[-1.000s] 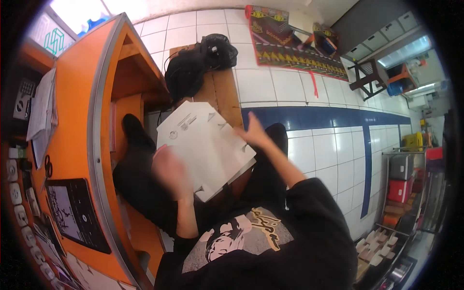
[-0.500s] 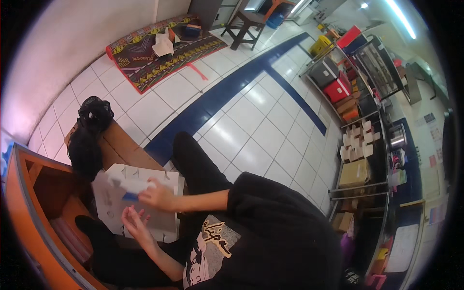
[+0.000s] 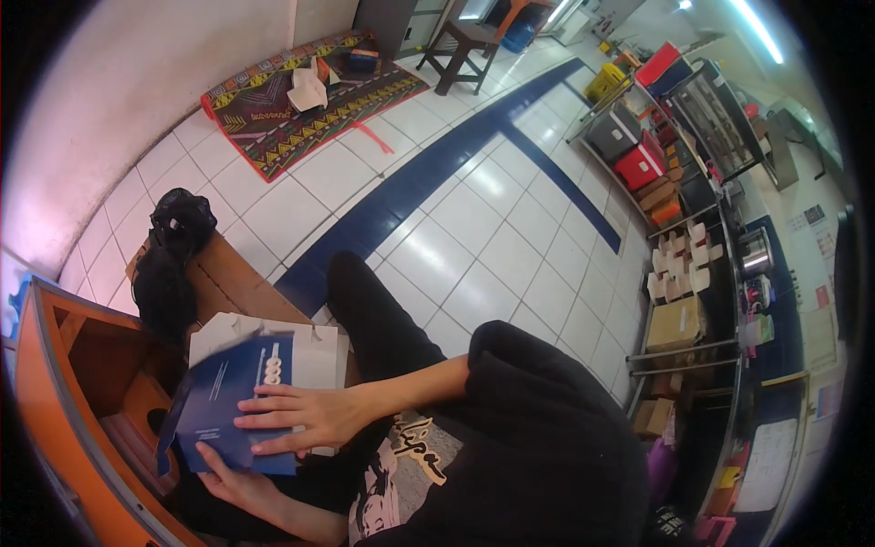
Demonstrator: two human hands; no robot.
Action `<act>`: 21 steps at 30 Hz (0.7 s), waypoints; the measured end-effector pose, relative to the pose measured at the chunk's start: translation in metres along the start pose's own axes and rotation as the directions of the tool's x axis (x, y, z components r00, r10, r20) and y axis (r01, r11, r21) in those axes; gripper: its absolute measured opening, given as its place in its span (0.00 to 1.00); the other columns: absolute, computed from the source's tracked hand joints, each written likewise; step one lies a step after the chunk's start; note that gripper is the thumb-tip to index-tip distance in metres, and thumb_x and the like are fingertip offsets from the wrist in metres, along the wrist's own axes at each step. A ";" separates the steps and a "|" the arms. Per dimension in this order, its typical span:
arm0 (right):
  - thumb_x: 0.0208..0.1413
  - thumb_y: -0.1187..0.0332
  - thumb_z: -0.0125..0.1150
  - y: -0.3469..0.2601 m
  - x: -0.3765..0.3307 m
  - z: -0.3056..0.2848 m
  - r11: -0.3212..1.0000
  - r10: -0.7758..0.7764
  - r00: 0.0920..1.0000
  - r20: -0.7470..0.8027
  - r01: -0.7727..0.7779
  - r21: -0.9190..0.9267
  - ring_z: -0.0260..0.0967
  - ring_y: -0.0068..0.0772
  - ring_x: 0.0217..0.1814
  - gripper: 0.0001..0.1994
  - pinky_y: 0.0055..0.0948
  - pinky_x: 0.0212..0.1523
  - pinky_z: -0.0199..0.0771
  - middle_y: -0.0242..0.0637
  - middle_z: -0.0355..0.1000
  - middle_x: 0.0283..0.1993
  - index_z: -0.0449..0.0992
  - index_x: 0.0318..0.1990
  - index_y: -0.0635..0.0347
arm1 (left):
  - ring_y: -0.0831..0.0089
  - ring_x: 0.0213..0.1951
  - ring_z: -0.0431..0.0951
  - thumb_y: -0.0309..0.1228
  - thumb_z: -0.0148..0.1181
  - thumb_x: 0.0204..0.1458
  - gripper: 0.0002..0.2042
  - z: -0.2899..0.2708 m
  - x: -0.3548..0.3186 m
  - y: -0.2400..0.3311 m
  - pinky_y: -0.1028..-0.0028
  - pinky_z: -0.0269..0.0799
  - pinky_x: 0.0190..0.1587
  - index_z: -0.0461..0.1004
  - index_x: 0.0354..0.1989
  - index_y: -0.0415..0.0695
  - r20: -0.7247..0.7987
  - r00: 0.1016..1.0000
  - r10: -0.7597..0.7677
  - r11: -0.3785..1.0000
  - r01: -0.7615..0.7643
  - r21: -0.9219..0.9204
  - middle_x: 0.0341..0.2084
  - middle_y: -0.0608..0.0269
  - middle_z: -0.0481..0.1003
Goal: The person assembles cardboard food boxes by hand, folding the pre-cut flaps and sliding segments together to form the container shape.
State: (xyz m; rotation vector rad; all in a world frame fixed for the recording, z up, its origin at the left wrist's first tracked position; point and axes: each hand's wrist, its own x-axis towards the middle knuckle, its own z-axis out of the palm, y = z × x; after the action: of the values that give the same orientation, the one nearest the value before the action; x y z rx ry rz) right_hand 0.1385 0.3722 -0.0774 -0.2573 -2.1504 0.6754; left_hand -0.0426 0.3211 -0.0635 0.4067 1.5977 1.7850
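A flat blue cardboard piece (image 3: 214,383) with white print lies tilted over my lap, on top of white die-cut cardboard sheets (image 3: 321,351). My right hand (image 3: 305,417) rests flat on its printed face, fingers stretched out and a little apart. At the near edge my left hand (image 3: 235,481) grips the blue cardboard, thumb on top and the other fingers mostly hidden beneath. Part of the white sheets is covered by the blue piece.
An orange cabinet (image 3: 46,365) with an open shelf stands close on the left. Beyond my lap are a black plastic bag (image 3: 169,278) and a brown cardboard box (image 3: 241,278). A patterned mat (image 3: 264,118) lies on the tiles; loaded shelves (image 3: 679,356) line the right.
The blue cardboard face has come into view over the white sheets. My right hand has gone from a blurred raised piece to lying flat; my left hand has moved down and closed on the edge.
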 end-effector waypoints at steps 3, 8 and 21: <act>0.47 0.64 0.62 0.009 0.009 0.008 0.989 -0.088 0.996 -0.025 0.084 -0.120 0.49 0.60 0.67 0.31 0.59 0.63 0.50 0.52 0.50 0.67 0.62 0.61 0.55 | 0.65 0.47 0.72 0.39 0.57 0.56 0.21 0.007 -0.012 -0.005 0.69 0.70 0.50 0.67 0.48 0.32 0.076 0.995 0.061 0.997 -0.057 -0.052 0.46 0.50 0.71; 0.43 0.62 0.66 0.009 0.012 0.001 0.989 -0.095 0.995 0.013 0.096 -0.109 0.51 0.61 0.65 0.30 0.56 0.59 0.58 0.53 0.52 0.66 0.66 0.57 0.57 | 0.67 0.47 0.72 0.43 0.52 0.59 0.24 0.005 -0.015 0.006 0.71 0.68 0.50 0.65 0.50 0.31 0.072 0.997 -0.037 0.988 0.047 -0.145 0.44 0.51 0.70; 0.43 0.67 0.65 0.004 -0.002 -0.003 0.942 -0.072 0.977 -0.202 0.000 -0.335 0.59 0.58 0.54 0.25 0.46 0.48 0.67 0.50 0.56 0.63 0.70 0.53 0.50 | 0.62 0.52 0.70 0.40 0.50 0.60 0.24 0.035 -0.046 -0.020 0.67 0.69 0.53 0.58 0.58 0.35 0.188 0.982 0.028 0.974 0.016 -0.227 0.52 0.50 0.67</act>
State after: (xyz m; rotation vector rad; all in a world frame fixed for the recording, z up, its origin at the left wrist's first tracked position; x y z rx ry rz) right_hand 0.1418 0.3760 -0.0793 -0.4486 -2.0477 0.2438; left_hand 0.0184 0.3153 -0.0666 0.4592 1.2458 1.8492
